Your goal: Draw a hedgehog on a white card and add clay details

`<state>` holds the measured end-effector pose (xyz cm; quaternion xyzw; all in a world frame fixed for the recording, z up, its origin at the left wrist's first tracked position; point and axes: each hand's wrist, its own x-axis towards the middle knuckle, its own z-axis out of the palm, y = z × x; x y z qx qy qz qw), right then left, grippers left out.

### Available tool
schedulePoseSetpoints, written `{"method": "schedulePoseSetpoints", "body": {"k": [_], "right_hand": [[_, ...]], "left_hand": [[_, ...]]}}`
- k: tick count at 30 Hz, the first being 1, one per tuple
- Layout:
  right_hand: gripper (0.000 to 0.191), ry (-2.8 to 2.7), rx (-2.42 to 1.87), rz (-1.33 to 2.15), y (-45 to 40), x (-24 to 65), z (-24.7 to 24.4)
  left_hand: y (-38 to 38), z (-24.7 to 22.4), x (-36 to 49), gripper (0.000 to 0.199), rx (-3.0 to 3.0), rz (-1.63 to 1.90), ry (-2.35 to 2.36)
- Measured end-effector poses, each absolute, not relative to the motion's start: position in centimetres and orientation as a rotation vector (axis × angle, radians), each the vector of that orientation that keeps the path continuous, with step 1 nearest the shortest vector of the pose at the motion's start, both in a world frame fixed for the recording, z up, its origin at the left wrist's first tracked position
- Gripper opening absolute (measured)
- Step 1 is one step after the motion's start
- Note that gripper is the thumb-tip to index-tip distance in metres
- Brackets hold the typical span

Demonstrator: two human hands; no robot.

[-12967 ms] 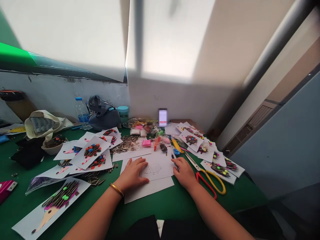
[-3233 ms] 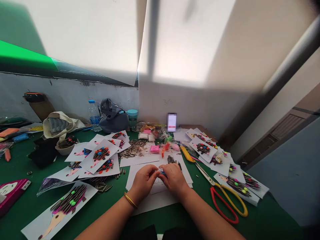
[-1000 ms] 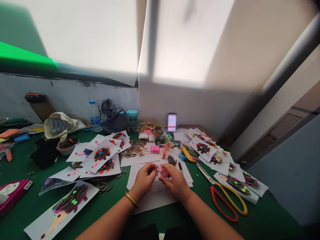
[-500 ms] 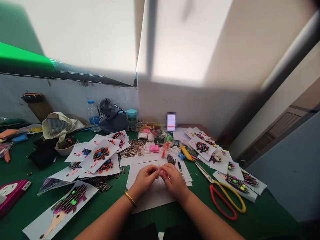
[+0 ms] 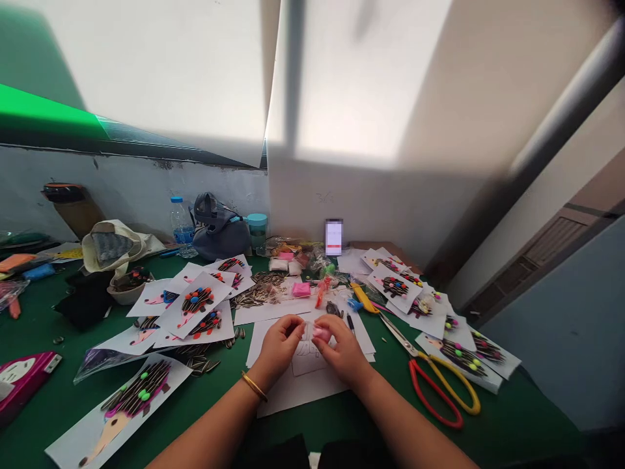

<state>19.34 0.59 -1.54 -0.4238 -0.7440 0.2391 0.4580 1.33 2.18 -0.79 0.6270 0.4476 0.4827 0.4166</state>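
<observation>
Above a sheet of white paper (image 5: 305, 394) with a pencil drawing, both hands meet near the middle. My left hand (image 5: 283, 345), with a gold bangle on its wrist, pinches the clear plastic wrap on the left side of a small pink lump (image 5: 321, 333). The lump sits between the thumb and fingers of my right hand (image 5: 342, 345). A black pen (image 5: 350, 322) lies just beyond my right hand, next to a dark wrapped lump (image 5: 333, 309). Behind the hands is a bright pink packet (image 5: 301, 289).
Large scissors (image 5: 415, 355) with red and yellow handles lie right. Hedgehog pictures (image 5: 193, 303) are piled left and more (image 5: 459, 358) lie right. Sunflower seeds (image 5: 258, 290), a yellow cutter (image 5: 364, 298), a water bottle (image 5: 181, 228) and a phone (image 5: 334, 237) stand or lie farther back.
My hands have moved slightly apart. More of the pink lump and its clear wrap shows between them, and more of the drawing is visible below.
</observation>
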Motion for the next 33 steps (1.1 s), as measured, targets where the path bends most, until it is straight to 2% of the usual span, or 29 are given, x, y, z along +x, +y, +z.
{"method": "schedulePoseSetpoints", "body": {"k": [5, 12, 17, 22, 25, 29, 33], "right_hand": [[0.015, -1.804, -1.077, 0.8, 0.6, 19.3, -1.9], [0.018, -1.822, -1.087, 0.644, 0.8, 19.6, -2.4], [0.038, -1.857, -0.999, 0.588, 1.0, 19.7, -2.5], [0.014, -1.862, -1.009, 0.592, 0.9, 19.6, -2.3], [0.016, -1.845, -1.039, 0.599, 1.0, 19.7, -2.4], [0.042, -1.842, -1.05, 0.575, 1.3, 19.9, -2.8], [0.028, -1.84, -1.068, 0.54, 1.2, 19.7, -2.8]], "left_hand": [[1.6, -1.1, 2.0, 0.022, 1.609, 1.112, 1.048], [1.5, -0.9, 2.1, 0.019, 1.612, 1.116, 1.083], [1.8, -1.0, 1.8, 0.015, 1.416, 1.268, 1.048], [2.1, -1.3, 1.6, 0.007, 1.526, 1.255, 1.031], [2.3, -1.5, 1.3, 0.014, 1.655, 1.224, 1.066], [2.8, -1.4, 0.7, 0.025, 1.775, 1.15, 1.137], [2.9, -1.3, 0.5, 0.025, 1.793, 1.099, 1.13]]}}
